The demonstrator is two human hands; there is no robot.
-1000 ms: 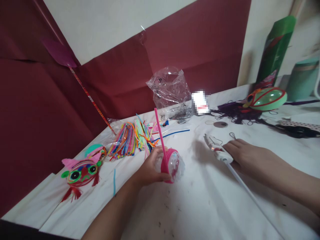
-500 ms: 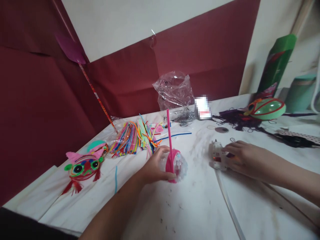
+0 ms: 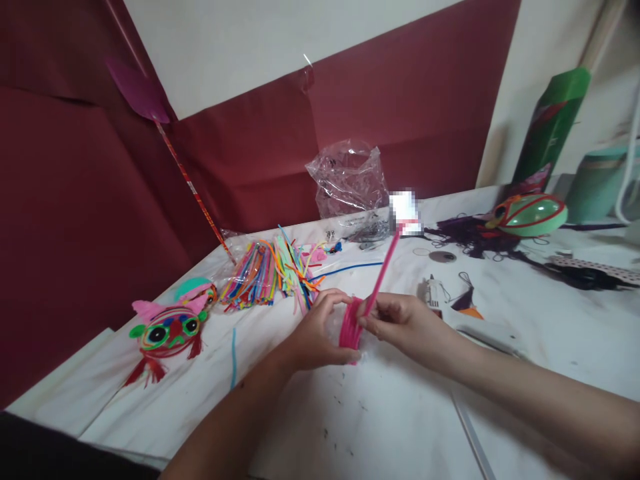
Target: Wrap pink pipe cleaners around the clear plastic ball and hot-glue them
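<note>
Left hand (image 3: 323,337) curved around pink-wound clear ball (image 3: 351,328), right hand (image 3: 413,325) pinching pink pipe cleaner (image 3: 385,268) leaning toward one o'clock, glue gun (image 3: 489,329) at ball's three o'clock, plastic bag (image 3: 350,183) at twelve, markings illegible.

A handicraft workspace, this, and the white, grey-veined table (image 3: 400,420) announces it from end to end! Over on the left, a thick bundle of multicoloured fuzzy pipe cleaners (image 3: 253,277), and near it a round animal face (image 3: 174,333) with pink ears, green-rimmed eyes and red tassels. Across to the right lies a white plastic glue gun (image 3: 486,329), and farther back come dark purple threads (image 3: 460,236) beside a shiny pale-green ball (image 3: 540,217) banded in red. Creased dark-red sheeting (image 3: 400,120) covers part of the white wall (image 3: 250,53), giving it all a makeshift look; whether the room sits in a home or a studio, there's no telling
</note>
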